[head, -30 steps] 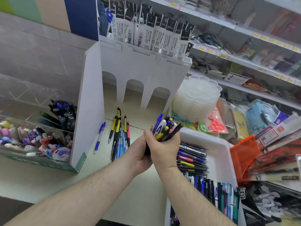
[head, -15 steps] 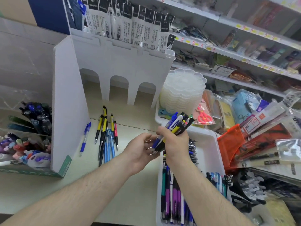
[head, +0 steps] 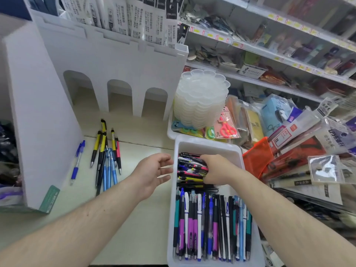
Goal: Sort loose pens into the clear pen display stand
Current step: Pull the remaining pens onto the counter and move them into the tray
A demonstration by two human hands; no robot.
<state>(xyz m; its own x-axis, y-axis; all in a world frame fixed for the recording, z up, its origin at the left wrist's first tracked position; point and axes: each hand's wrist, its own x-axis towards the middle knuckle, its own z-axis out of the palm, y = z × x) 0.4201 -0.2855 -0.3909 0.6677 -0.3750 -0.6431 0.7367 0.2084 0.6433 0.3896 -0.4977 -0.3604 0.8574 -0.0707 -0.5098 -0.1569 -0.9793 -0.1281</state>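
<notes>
A white tray (head: 209,144) on the counter holds two groups of pens: a crosswise pile (head: 189,169) at its far end and a lengthwise row (head: 210,226) nearer me. My right hand (head: 217,170) lies inside the tray, fingers curled over a bundle of pens on the crosswise pile. My left hand (head: 154,173) hovers just left of the tray, fingers relaxed and holding nothing. Loose pens (head: 107,151) lie on the counter, with a single blue pen (head: 77,160) further left. The pen display stand (head: 7,149) shows only at the far left edge, blurred.
A white cardboard display (head: 107,60) with arched openings stands behind the loose pens; its side panel (head: 38,116) walls off the left. A stack of clear flower-shaped trays (head: 202,99) sits beyond the tray. Packaged stationery (head: 289,143) crowds the right. Store shelves (head: 269,49) run behind.
My right hand has brought the pen bundle down from in front of me into the tray's far end. My left hand has let go of the bundle and opened.
</notes>
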